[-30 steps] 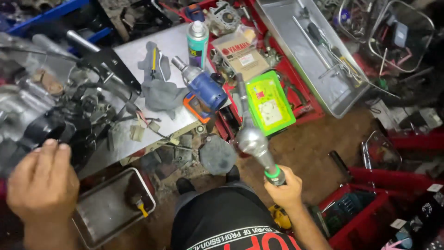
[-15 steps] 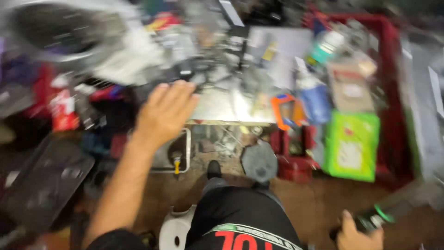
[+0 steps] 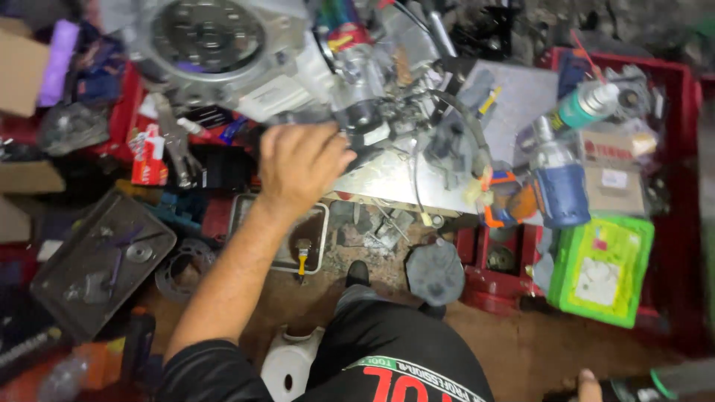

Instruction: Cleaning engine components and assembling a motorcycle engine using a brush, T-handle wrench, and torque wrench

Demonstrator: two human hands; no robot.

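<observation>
My left hand (image 3: pixel 302 160) reaches forward onto the lower edge of a grey motorcycle engine (image 3: pixel 216 45), its fingers curled over a black part with cables. The engine stands at the back of a shiny metal plate (image 3: pixel 395 182). Only a sliver of my right hand (image 3: pixel 588 387) shows at the bottom right edge, closed on a blurred grey tool with a green ring (image 3: pixel 663 378). My knees in black shorts are below, in the middle.
A red crate (image 3: pixel 674 82) on the right holds a spray can (image 3: pixel 588 104), a blue bottle (image 3: pixel 562 186) and a green box (image 3: pixel 599 268). A dark tray (image 3: pixel 97 260) lies left. A small metal tray (image 3: pixel 316 223), a round grey cover (image 3: pixel 436 272) and a white container (image 3: pixel 290 368) are on the floor.
My left hand has moved forward from the plate's edge onto the engine. My right hand with the tool has sunk toward the bottom edge. The view has swung left.
</observation>
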